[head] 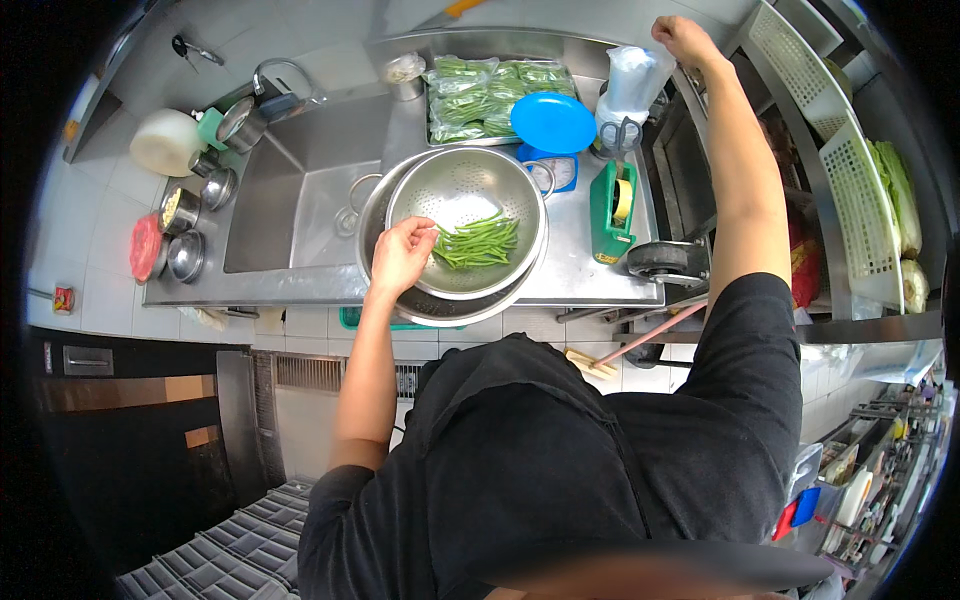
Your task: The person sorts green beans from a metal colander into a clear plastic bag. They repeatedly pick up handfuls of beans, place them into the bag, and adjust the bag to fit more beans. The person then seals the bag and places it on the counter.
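My left hand [406, 253] is over the left side of a perforated stainless steel colander [405, 195], its fingers curled beside a small heap of green beans [480, 241]. Whether it grips anything is unclear. The colander rests in a larger metal colander [371, 232] with loop handles. Far up on the right, my right hand [682, 41] is raised with bent fingers by a bundle of clear plastic bags [631, 75]. I cannot make out whether a bag is between those fingers.
Bagged green beans [465, 97] fill a tray behind the colanders. A blue kitchen scale [553, 124], green tape dispenser [611, 214] and scissors [621, 137] stand to the right. A sink [322, 202] lies left, with metal bowls [186, 255] beyond. A caster wheel [658, 259] juts near the counter's right end.
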Demonstrator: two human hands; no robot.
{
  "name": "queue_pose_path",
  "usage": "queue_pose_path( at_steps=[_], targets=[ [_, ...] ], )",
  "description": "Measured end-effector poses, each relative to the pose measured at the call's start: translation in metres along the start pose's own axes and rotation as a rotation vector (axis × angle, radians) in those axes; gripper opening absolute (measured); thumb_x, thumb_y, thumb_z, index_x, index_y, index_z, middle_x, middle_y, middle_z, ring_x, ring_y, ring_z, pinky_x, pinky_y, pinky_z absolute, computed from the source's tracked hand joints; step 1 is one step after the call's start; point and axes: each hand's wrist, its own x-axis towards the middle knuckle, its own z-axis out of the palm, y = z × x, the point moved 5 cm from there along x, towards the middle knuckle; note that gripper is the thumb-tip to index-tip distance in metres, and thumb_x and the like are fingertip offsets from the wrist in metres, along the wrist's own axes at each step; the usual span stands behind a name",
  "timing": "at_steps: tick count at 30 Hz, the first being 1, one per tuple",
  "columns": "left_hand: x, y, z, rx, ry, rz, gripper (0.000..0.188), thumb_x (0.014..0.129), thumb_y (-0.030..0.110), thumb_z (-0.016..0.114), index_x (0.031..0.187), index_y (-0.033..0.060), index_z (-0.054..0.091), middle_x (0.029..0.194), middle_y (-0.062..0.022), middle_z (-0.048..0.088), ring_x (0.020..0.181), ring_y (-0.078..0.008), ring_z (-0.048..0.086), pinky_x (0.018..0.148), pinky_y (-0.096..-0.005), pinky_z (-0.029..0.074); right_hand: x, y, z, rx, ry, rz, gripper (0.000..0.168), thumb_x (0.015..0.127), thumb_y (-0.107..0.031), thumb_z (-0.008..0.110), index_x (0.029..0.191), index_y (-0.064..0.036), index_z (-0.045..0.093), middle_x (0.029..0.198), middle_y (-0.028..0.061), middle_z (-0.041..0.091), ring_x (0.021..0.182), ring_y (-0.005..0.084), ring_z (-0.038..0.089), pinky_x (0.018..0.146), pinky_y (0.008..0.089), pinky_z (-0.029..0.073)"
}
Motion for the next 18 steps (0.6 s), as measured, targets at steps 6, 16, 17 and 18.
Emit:
queue_pose_path(
  at_steps=[6, 16, 17, 18],
  targets=[
    [0.003, -0.007, 0.003, -0.045, -0.025, -0.045, 0.025, 0.086, 0.021, 0.066, 0.104, 0.0023, 0.069, 0.080, -0.0113, 0.071, 0.071, -0.0181, 0.067, 0.070, -0.0311, 0.053, 0.006, 0.024, 0.019, -0.025, 0.062, -0.057, 0.020, 0.083, -0.017, 0.061, 0.099, -0.006, 0.066, 0.088, 0.0157, 0.068, 0.091, 0.0340, 0.065, 0.081, 0.0406, 0.050],
    [-0.003, -0.011, 0.006, -0.105, -0.024, -0.025, 0.024, 0.087, 0.020, 0.066, 0.102, 0.0020, 0.069, 0.079, -0.0103, 0.070, 0.070, -0.0166, 0.066, 0.069, -0.0302, 0.053, -0.009, -0.003, 0.010, -0.132, -0.028, 0.003, 0.015, 0.084, -0.017, 0.058, 0.093, -0.010, 0.067, 0.098, 0.0119, 0.067, 0.095, 0.0339, 0.063, 0.080, 0.0438, 0.050],
    [-0.002, -0.011, 0.007, -0.100, -0.024, -0.027, 0.024, 0.087, 0.020, 0.066, 0.102, 0.0019, 0.069, 0.079, -0.0103, 0.070, 0.070, -0.0165, 0.066, 0.069, -0.0300, 0.053, -0.009, 0.000, 0.010, -0.167, -0.014, -0.032, 0.015, 0.084, -0.017, 0.057, 0.093, -0.010, 0.067, 0.097, 0.0112, 0.067, 0.095, 0.0339, 0.063, 0.080, 0.0442, 0.050],
    [-0.003, -0.012, 0.006, -0.092, -0.019, -0.033, 0.024, 0.087, 0.020, 0.066, 0.102, 0.0017, 0.070, 0.079, -0.0102, 0.070, 0.070, -0.0164, 0.066, 0.069, -0.0298, 0.053, -0.008, -0.003, 0.008, -0.169, 0.027, -0.034, 0.014, 0.085, -0.017, 0.057, 0.092, -0.010, 0.067, 0.097, 0.0107, 0.066, 0.096, 0.0337, 0.062, 0.080, 0.0442, 0.050]
  ],
)
